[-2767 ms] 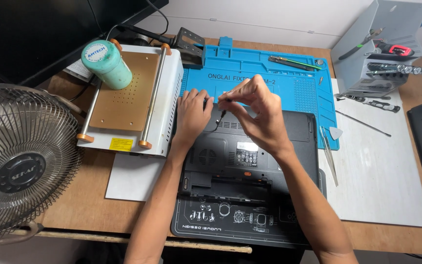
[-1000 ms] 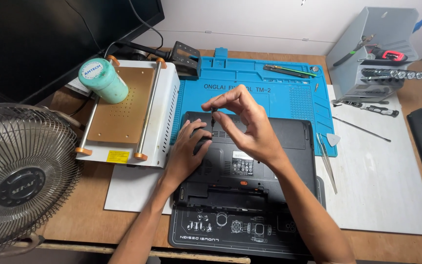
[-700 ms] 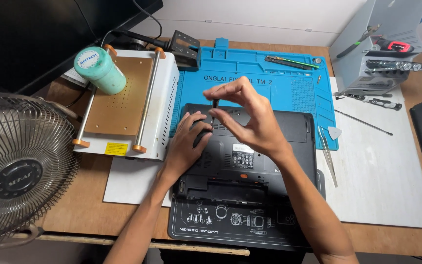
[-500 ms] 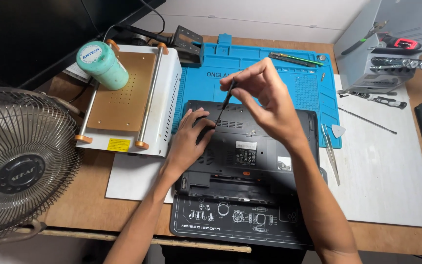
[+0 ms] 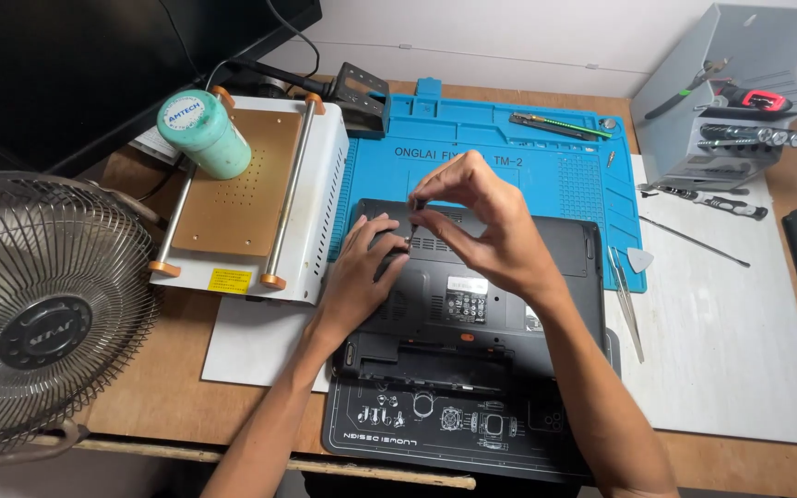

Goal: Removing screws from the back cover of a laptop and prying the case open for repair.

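Observation:
A black laptop [image 5: 500, 295] lies upside down, partly on a blue silicone mat [image 5: 518, 157] and partly on a black printed mat [image 5: 435, 429]. My left hand [image 5: 362, 277] rests flat on the laptop's left side with its fingers spread, holding nothing. My right hand [image 5: 486, 221] is over the laptop's upper left part. Its fingertips pinch a thin dark screwdriver [image 5: 414, 207], which stands nearly upright with its tip down on the laptop's base near a vent grille.
A wire-caged fan [image 5: 39, 314] fills the left edge. A white machine with a copper plate [image 5: 242, 198] carries a green bottle [image 5: 200, 134]. Tweezers [image 5: 624, 295], a grey pick [image 5: 640, 259] and a grey tool rack [image 5: 721, 101] are on the right, by a white mat [image 5: 740, 350].
My right hand has come down and back from a raised, tilted hold, so the screwdriver now stands upright on the laptop's upper left. My left hand has stayed on the laptop.

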